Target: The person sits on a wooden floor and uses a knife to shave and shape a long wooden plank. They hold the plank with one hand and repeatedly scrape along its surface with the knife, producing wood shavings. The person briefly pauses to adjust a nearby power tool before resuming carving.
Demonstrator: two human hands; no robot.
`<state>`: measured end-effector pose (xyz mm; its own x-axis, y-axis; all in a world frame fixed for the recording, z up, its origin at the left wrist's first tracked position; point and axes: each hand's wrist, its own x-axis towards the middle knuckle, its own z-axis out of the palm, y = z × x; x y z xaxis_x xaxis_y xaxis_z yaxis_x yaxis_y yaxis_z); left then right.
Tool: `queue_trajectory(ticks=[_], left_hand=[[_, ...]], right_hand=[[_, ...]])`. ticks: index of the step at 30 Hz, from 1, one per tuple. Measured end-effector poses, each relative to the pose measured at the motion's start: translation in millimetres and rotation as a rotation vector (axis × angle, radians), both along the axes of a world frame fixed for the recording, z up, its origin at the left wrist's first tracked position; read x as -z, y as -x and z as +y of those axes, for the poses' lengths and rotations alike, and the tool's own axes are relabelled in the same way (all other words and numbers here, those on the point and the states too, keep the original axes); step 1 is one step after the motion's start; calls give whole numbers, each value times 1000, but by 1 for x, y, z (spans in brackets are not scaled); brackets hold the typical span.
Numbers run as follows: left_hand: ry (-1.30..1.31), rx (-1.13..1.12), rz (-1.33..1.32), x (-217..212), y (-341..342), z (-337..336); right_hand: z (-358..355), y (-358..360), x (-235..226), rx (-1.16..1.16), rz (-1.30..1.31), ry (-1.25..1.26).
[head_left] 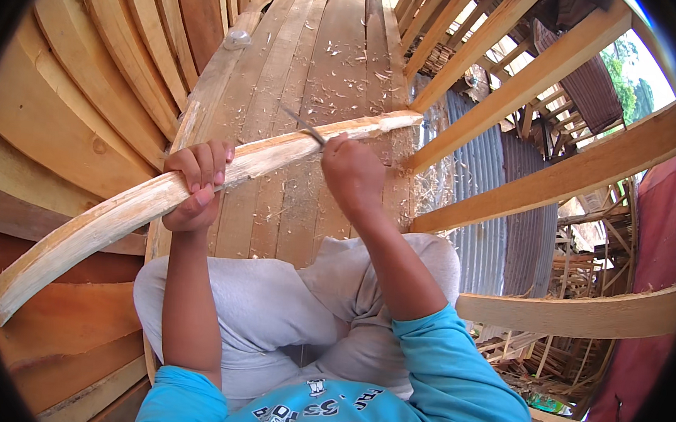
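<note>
A long pale piece of wood point(272, 154), peeled and slightly curved, slants across in front of me from lower left to upper right. My left hand point(196, 183) is closed around it left of its middle, fingers over the top and thumb on the near side. In my right hand point(352, 169) is a knife point(304, 125), its handle mostly hidden in the fist. The thin dark blade points up and left and crosses the wood toward its right end. Both arms reach forward over my crossed legs in grey trousers.
Wood shavings point(337, 95) litter the plank floor point(275, 223) ahead. Curved planks point(96, 111) rise as a wall on the left. Square timbers point(516, 90) stand along the right, with corrugated metal sheets point(482, 189) below them. A small clear plastic item point(237, 39) lies at the far left.
</note>
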<state>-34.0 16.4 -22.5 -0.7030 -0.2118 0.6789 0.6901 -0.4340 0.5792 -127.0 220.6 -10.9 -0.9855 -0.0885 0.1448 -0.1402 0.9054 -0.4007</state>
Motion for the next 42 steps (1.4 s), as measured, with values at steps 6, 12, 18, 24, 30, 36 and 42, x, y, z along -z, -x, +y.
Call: queue_trajectory(ticks=[6,12,18,24,30,36,42], left_hand=[[46,48,23,-5,4,1],[52,32,32,-6,0,-8],[-13,-4,-22,-7,3,3],[23,-18,-9,-5,0,-4],[40,-15,-4,-13,0,1],[69,24,20,-25,5,5],[70,-10,10,-29,-9,7]], right_hand=[[68,58,38,130,-103,78],[19,15,20,-1,-67,36],[48,45,41,22,113,72],[8,0,9,-33,-65,60],[91,78,54,200,-149,143],[83,97,110,348,-82,496],[64,84,73,212,-449,858]])
